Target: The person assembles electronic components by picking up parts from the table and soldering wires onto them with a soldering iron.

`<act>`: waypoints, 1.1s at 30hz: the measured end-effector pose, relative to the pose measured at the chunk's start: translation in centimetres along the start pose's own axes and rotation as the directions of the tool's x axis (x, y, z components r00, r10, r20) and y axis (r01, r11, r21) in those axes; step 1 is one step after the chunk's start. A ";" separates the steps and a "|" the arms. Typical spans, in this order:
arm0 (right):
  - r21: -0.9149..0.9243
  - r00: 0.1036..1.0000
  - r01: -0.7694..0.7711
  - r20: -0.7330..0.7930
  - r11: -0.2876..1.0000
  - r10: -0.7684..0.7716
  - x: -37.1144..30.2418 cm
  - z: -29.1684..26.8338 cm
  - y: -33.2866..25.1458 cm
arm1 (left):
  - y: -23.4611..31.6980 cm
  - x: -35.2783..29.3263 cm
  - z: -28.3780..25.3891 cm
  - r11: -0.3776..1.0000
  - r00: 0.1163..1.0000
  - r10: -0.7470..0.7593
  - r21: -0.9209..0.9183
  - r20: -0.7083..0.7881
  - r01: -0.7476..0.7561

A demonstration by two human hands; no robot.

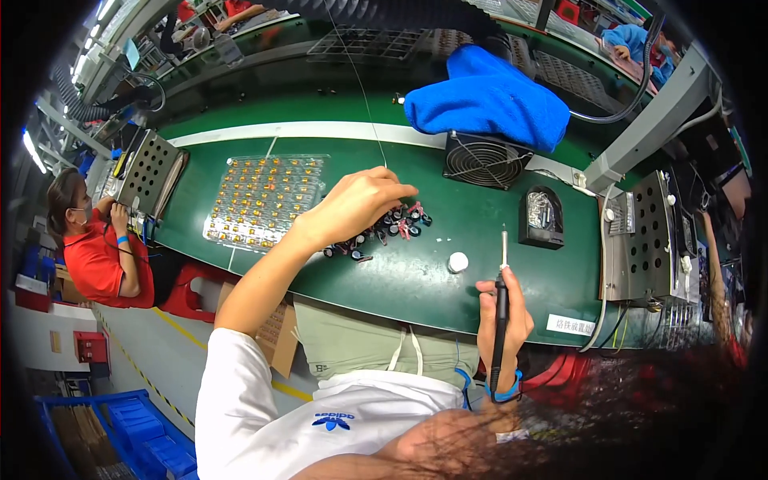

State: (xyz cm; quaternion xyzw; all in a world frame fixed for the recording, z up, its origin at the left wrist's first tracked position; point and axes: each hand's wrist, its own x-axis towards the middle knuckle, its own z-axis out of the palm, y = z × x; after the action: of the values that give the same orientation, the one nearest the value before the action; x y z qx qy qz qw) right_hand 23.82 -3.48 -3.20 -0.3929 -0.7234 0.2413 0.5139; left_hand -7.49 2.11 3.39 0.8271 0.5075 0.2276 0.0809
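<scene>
My left hand (pixel 360 206) is closed over a pile of small black round parts with red and black leads (pixel 408 222). A thin solder wire (pixel 370 112) runs down from above to this hand; its fingertips are partly hidden. Upright in my right hand (pixel 512 312) is a soldering iron (pixel 502 308), its fingers wrapped round the black handle. The bare metal tip points away from me, above the green bench. Between the pile and the iron stands a small round white container (pixel 458 262).
Left on the green bench (pixel 416 300) lies a clear tray (pixel 214 216) of small yellow-orange parts. Toward the back right are a black fan (pixel 486 160) under a blue cloth (pixel 488 100) and a black holder (pixel 542 218). Perforated metal boxes flank the bench. A person in red (pixel 104 264) sits at left.
</scene>
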 end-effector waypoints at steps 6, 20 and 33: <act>0.013 1.000 -0.031 -0.002 0.999 0.031 -0.5 0.1 0.5 | -0.1 0.2 0.7 0.995 1.000 0.017 -0.100 0.002 -0.017; 0.068 0.998 0.061 -0.039 0.996 -0.059 -0.4 0.3 -0.1 | 5.1 -0.8 1.1 0.722 0.994 -0.079 -0.683 0.073 0.107; -0.035 0.959 0.178 0.232 0.983 -0.165 1.3 2.1 -1.0 | 5.4 -0.6 5.6 0.764 0.989 -0.144 -0.636 -0.010 0.105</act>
State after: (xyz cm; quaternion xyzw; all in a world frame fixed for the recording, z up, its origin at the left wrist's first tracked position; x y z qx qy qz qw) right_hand 21.38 -2.84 -2.49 -0.3127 -0.8153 0.2193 0.4353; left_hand -0.79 -0.41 0.24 0.7088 0.4571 0.4035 0.3548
